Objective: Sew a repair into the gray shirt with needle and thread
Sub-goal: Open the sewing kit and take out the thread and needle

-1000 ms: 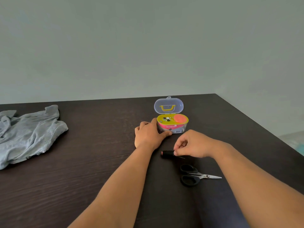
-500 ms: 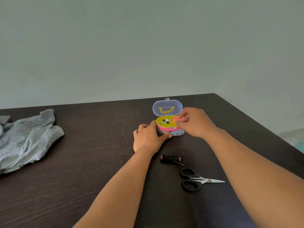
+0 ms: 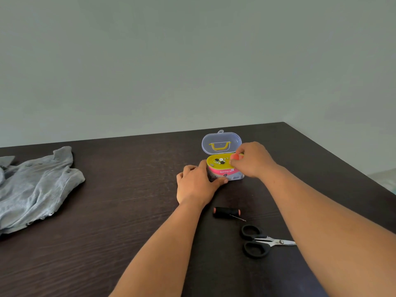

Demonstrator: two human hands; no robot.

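Now | left hand grips sewing kit | scissors beside right forearm

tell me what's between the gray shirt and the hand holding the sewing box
Only bare dark wooden table lies between the crumpled gray shirt and the left hand, in the head view.

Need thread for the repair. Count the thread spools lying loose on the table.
1. The black thread spool lies on the table, between the open sewing kit and the scissors. More spools may be hidden inside the kit.
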